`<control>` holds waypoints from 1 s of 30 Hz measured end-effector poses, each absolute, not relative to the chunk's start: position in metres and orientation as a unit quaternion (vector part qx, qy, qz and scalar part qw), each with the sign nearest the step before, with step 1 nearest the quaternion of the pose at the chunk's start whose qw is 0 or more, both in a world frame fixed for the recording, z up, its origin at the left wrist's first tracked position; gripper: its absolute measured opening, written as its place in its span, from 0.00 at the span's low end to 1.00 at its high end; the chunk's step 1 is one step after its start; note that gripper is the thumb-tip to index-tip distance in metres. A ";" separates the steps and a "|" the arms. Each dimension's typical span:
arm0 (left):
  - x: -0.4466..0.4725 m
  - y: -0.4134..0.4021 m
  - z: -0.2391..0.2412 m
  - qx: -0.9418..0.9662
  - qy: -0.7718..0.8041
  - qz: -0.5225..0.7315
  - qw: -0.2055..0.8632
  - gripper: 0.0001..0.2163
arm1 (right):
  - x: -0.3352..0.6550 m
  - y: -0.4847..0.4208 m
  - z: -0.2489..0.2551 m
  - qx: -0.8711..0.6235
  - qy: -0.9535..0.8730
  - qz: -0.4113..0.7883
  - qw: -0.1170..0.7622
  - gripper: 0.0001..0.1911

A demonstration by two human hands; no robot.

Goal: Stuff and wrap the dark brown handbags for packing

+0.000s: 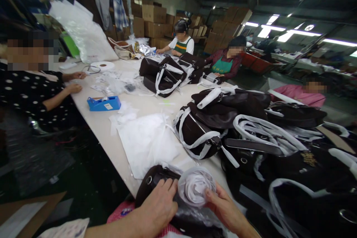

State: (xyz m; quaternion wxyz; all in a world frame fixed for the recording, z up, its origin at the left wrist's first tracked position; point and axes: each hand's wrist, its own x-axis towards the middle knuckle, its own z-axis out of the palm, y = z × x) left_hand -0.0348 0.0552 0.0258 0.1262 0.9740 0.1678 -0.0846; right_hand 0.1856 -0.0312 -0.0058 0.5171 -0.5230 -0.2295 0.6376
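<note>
At the near edge of the table a dark brown handbag (pixel 150 186) lies in front of me, with a metal eyelet on its side. My left hand (pixel 160 202) is closed on the bag's upper edge, fingers curled over it. Between thumb and fingers, my right hand (pixel 223 206) grips a roll of white wrapping material (pixel 196 187) in what looks like clear plastic, its round end facing up. The roll is just above the bag, close to my left fingertips. Clear plastic film (pixel 192 212) covers part of the bag below the roll.
White sheets (pixel 147 141) lie beyond the bag. A blue tape dispenser (pixel 103 103) stands near the table's left edge. Brown bags with white-wrapped handles (pixel 203 130) are heaped on the right. A person in polka dots (pixel 30 93) works at left; several others sit farther off.
</note>
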 end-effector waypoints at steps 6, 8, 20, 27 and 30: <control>-0.037 0.052 0.012 0.982 0.145 -0.063 0.104 0.10 | 0.194 -0.029 -0.008 -0.531 -0.243 0.625 0.518 0.26; -0.038 0.050 0.011 0.986 0.135 -0.048 0.082 0.11 | 0.200 -0.026 -0.004 -0.555 -0.325 0.609 0.466 0.27; -0.046 0.047 0.023 0.986 0.141 -0.055 0.062 0.08 | 0.175 -0.017 -0.001 -0.599 -0.711 0.345 0.125 0.41; -0.043 0.051 0.013 0.978 0.176 -0.062 0.088 0.21 | 0.223 -0.036 0.022 -0.719 -0.633 0.174 0.226 0.17; -0.032 0.057 0.009 0.975 0.187 -0.090 0.084 0.18 | 0.246 -0.063 0.025 -0.765 -0.582 0.132 0.243 0.17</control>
